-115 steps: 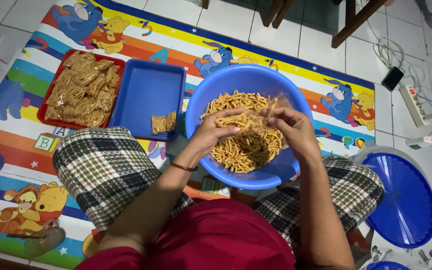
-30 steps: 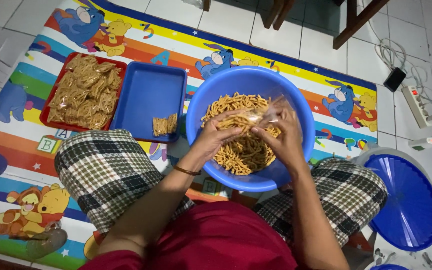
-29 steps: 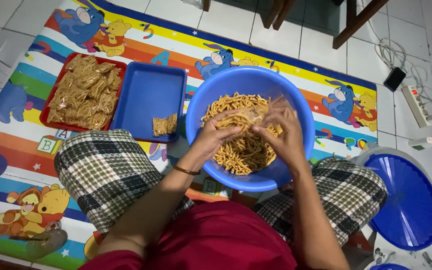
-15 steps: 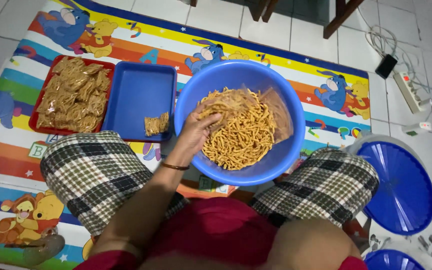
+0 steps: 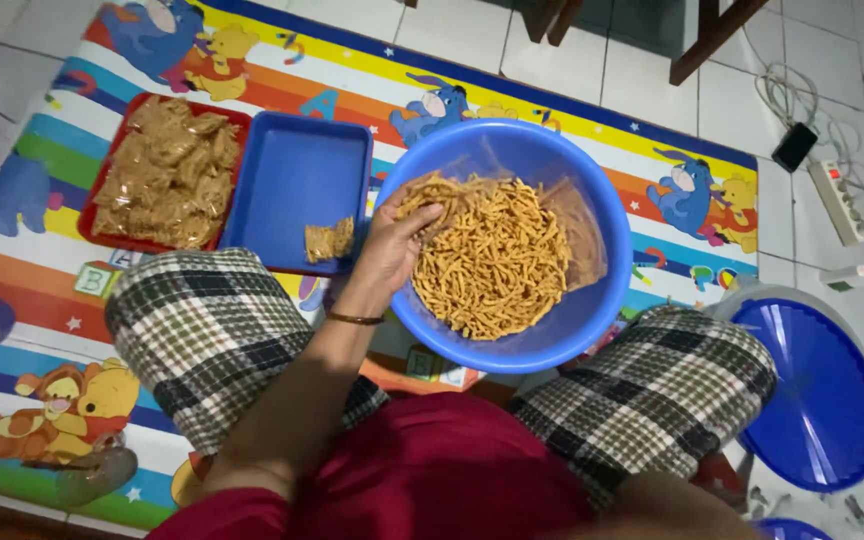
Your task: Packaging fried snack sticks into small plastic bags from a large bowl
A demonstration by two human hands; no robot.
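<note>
The left hand [image 5: 399, 238] lay at the nine o'clock rim of the blue basin [image 5: 592, 300], its fingers curled loosely over a small bunch of the yellow snack sticks [image 5: 492, 260] heaped inside; whether it truly gripped them I cannot tell, since the fingertips were buried in the pile. A thin dark bracelet [image 5: 354, 319] circled the wrist. The right hand was out of view.

Far out at nine o'clock from the basin sat a red tray [image 5: 97, 205] piled with clear packets of the same snack. Just beside it, toward the basin, stood a blue tray [image 5: 297, 185], nearly bare, with one small filled packet [image 5: 328, 241] at its five o'clock corner, close to the hand. The basin rested between the person's knees in checked cloth, on a bright cartoon play mat [image 5: 652, 165]. A clear plastic bag [image 5: 577, 225] leaned against the basin's inner wall at two o'clock. At four o'clock from the basin, on the tiled floor, lay a round blue lid [image 5: 812, 390].
</note>
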